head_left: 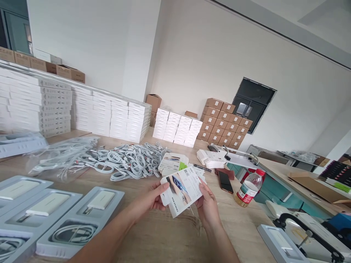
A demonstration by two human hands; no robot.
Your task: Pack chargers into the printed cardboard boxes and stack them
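Note:
Between my two hands is a flat printed cardboard sleeve [185,188], white with a picture on its face and tilted above the wooden table. My left hand [157,195] pinches its left edge near a flap, thumb on top. My right hand [206,201] grips the right edge, its fingers partly hidden behind the card. Just beyond lies a stack of similar printed sleeves [171,162]. Left of that stack spreads a heap of coiled white cables [134,159]. Grey-blue trays [82,215], each with a white charger and some with a coiled cable, sit at the lower left.
Tall stacks of white boxes [109,113] line the table's back edge. To the right are a phone [225,181], a pen [202,168] and a red-capped bottle [249,188]. Brown cartons [222,122] rise behind. Another tray [281,243] is at the lower right.

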